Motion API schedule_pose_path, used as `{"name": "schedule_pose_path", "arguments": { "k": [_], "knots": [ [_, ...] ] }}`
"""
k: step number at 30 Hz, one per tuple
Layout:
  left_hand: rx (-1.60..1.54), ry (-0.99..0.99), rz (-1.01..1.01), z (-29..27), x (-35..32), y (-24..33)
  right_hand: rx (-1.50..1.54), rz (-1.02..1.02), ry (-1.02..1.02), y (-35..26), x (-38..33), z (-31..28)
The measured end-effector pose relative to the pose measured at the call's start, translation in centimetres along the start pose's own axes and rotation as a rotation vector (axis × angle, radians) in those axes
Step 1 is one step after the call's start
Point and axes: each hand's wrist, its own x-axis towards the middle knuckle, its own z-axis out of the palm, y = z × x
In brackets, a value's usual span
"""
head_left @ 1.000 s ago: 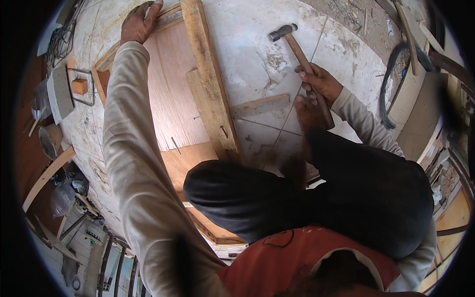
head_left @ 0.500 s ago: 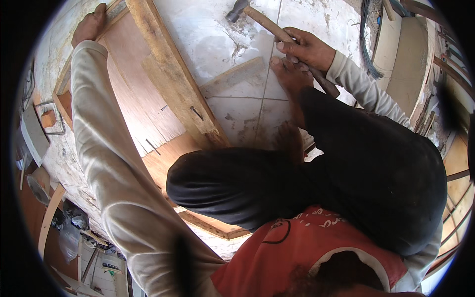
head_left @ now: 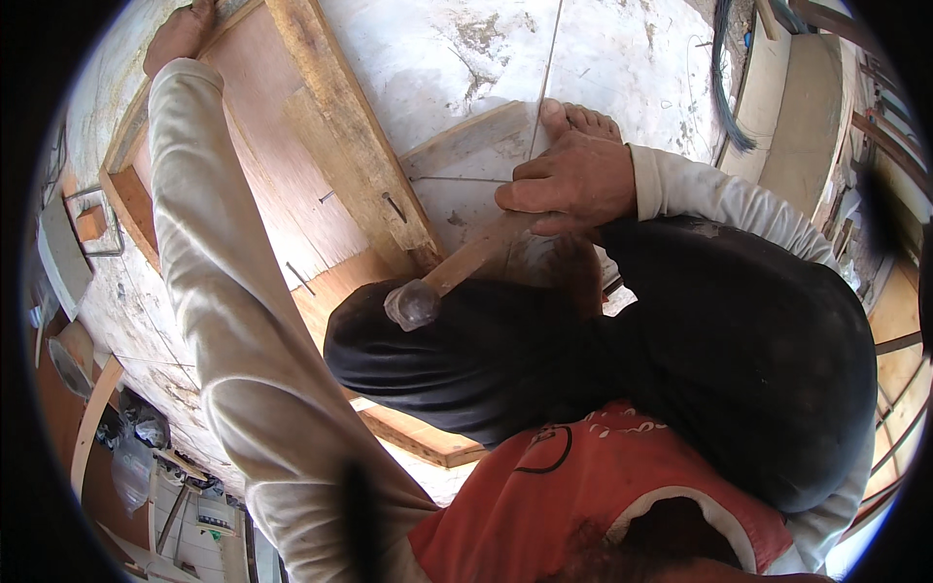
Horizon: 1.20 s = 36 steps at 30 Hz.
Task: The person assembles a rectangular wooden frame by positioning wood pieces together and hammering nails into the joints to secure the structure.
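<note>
Right hand [head_left: 573, 185] clenched around hammer [head_left: 457, 272] handle; left hand [head_left: 180, 34] seemingly flat on plywood panel [head_left: 262, 175].

I see no screens, signs or readable labels from here. The nearest thing to packaging is a crumpled clear plastic bag [head_left: 131, 466] lying at the lower left, near the floor's edge beside some wooden strips. It is too blurred for me to tell whether it holds anything.

Single head view, looking steeply down, close over the lap
</note>
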Motion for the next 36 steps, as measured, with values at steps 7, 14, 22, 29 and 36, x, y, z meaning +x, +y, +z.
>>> {"name": "schedule_pose_path", "arguments": {
  "k": [7,14,22,29,36],
  "knots": [
    [0.106,-0.095,0.004,1.1,1.4,-2.6,0.046,0.165,-0.025,-0.1,1.8,1.8],
    [0.047,-0.019,-0.042,0.2,1.0,-1.5,0.056,0.249,-0.164,0.9,1.2,0.9],
    [0.118,-0.078,0.169,1.3,1.5,-3.1,0.602,0.273,0.288,1.1,-0.3,-2.5],
    [-0.122,-0.208,-0.158,0.8,4.8,-6.0,0.955,0.537,0.059,1.6,-1.5,-1.2],
    [-0.104,-0.13,-0.134,0.8,5.0,-6.1,1.646,0.582,0.259,5.2,0.0,-0.2]
  ]
}}
